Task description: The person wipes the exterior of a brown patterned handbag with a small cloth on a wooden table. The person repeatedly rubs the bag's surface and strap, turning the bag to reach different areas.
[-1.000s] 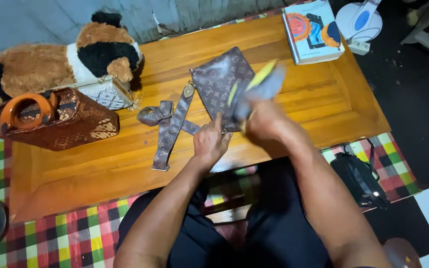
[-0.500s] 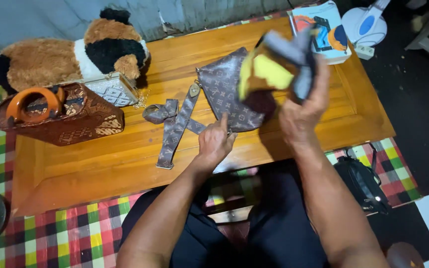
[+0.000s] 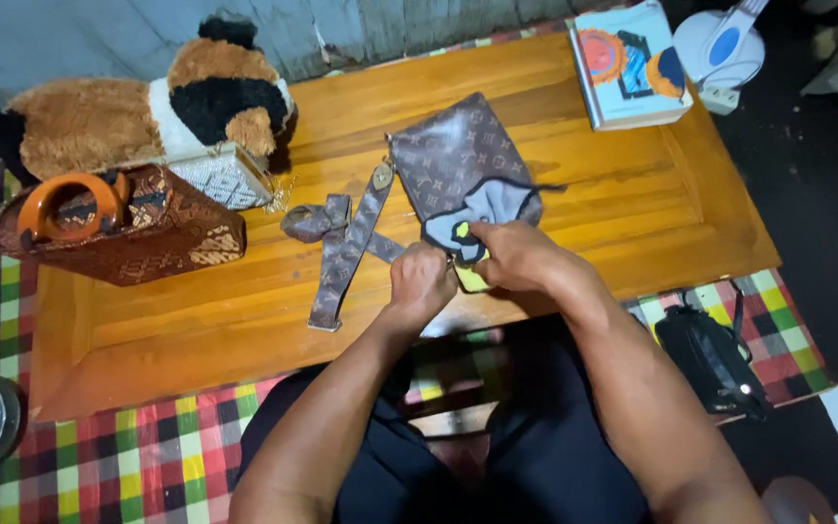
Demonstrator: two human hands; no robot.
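A flat brown patterned pouch bag [image 3: 453,155] lies on the wooden table [image 3: 244,320], its matching strap [image 3: 341,247] trailing to the left. My left hand [image 3: 419,281] grips the bag's near edge by the opening. My right hand [image 3: 516,254] holds a grey and yellow cloth [image 3: 482,215] pressed down at the bag's near end, with part of the cloth spread over the bag. A thin dark cord from the cloth lies across the bag's right side.
A brown woven handbag with an orange ring handle [image 3: 109,228] and a small silver clutch [image 3: 220,175] sit at the left, below a plush toy [image 3: 138,116]. A book [image 3: 628,66] lies at the far right corner. A black bag [image 3: 710,354] rests on the checked mat.
My right hand lifted the grey and yellow cloth up above the bag, then brought it back down onto the bag's near end. My left hand stayed on the bag's edge.
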